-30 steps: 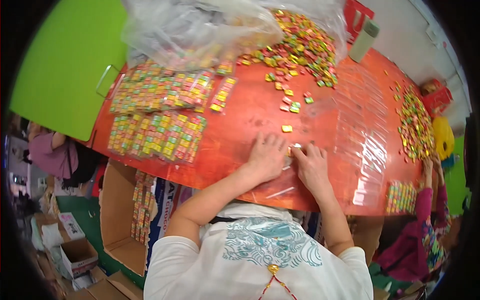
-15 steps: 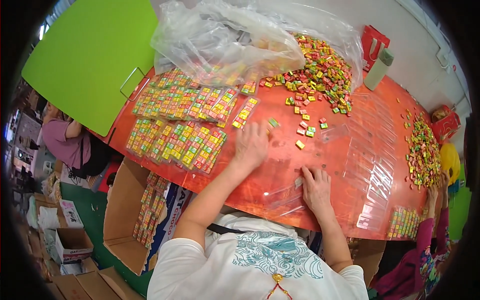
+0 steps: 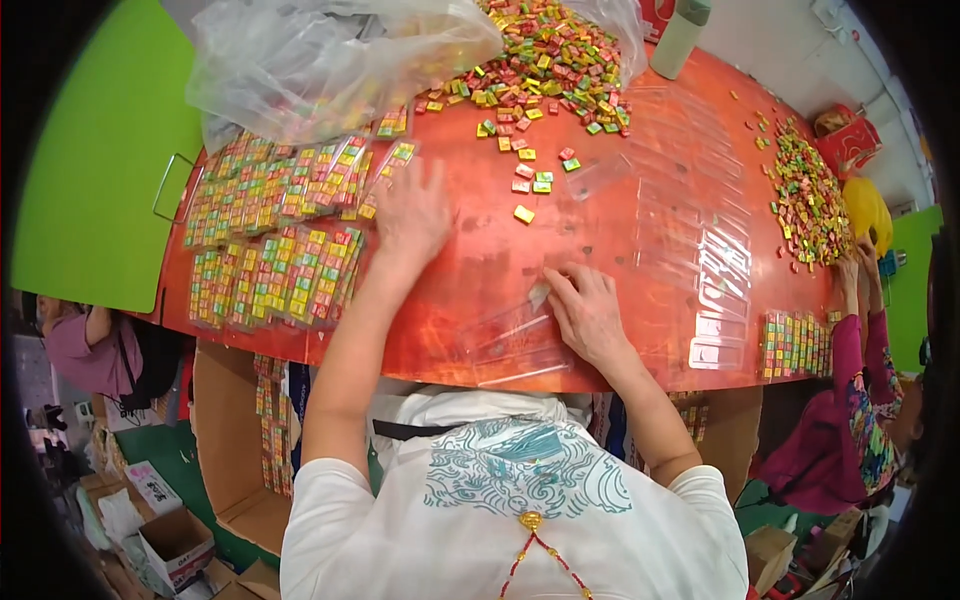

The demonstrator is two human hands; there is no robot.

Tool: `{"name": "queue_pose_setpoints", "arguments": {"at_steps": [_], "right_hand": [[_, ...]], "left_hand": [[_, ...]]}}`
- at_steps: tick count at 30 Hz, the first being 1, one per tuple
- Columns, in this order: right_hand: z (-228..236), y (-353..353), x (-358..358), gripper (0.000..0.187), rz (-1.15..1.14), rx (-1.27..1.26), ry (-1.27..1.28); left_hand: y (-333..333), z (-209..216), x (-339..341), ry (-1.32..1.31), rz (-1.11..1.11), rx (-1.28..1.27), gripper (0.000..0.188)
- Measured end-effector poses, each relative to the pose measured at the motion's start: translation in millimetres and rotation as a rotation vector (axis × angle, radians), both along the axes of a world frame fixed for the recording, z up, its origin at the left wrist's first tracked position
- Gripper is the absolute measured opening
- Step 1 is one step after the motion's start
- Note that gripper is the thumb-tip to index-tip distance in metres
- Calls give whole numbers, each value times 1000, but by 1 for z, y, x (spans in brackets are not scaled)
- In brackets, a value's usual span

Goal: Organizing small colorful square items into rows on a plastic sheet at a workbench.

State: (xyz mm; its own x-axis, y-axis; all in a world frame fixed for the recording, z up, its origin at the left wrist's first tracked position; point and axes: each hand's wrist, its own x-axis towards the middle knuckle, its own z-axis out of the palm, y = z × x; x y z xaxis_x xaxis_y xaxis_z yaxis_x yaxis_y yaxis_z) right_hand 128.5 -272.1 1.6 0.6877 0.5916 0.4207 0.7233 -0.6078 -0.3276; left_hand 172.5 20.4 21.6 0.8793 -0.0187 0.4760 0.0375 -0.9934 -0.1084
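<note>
My left hand (image 3: 412,215), slightly blurred, reaches out with its fingers stretched beside a narrow clear strip pack (image 3: 388,178) filled with small red, yellow and green wrapped sweets. No sweet shows in its fingers. To its left lie rows of filled packs (image 3: 290,275), overlapping one another. Lower on the red table, my right hand (image 3: 592,315) has its fingers curled at the end of a clear plastic tray (image 3: 515,345); the grip is partly hidden. Several loose sweets (image 3: 525,214) lie between the hands and a large heap of sweets (image 3: 560,70).
Crumpled clear plastic bags (image 3: 330,60) cover the back left. Empty clear trays (image 3: 700,240) lie in a row on the right. Another person's hands (image 3: 858,265) work beside a second heap (image 3: 805,190). A green bottle (image 3: 682,38) stands at the back, and a cardboard box (image 3: 225,430) sits below the table edge.
The view has shifted, so the scene sits further left and higher. My left hand has moved toward the filled strip pack; a green sweet seen by its fingers no longer shows. My right hand stays by the tray.
</note>
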Motion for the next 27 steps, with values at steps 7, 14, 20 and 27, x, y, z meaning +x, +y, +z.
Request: {"name": "queue_pose_setpoints", "arguments": {"at_steps": [7, 14, 20, 27], "right_hand": [[5, 35, 82, 41, -238, -24, -30], [-17, 61, 127, 19, -290, -285, -193], [-18, 54, 116, 16, -174, -206, -372], [-9, 51, 87, 17, -77, -176, -309]], "left_hand": [[-59, -15, 42, 147, -312, -223, 49], [-70, -39, 60, 168, -367, -193, 30], [-61, -40, 39, 109, -387, -176, 25], [-62, -36, 4, 219, -363, -197, 34]]}}
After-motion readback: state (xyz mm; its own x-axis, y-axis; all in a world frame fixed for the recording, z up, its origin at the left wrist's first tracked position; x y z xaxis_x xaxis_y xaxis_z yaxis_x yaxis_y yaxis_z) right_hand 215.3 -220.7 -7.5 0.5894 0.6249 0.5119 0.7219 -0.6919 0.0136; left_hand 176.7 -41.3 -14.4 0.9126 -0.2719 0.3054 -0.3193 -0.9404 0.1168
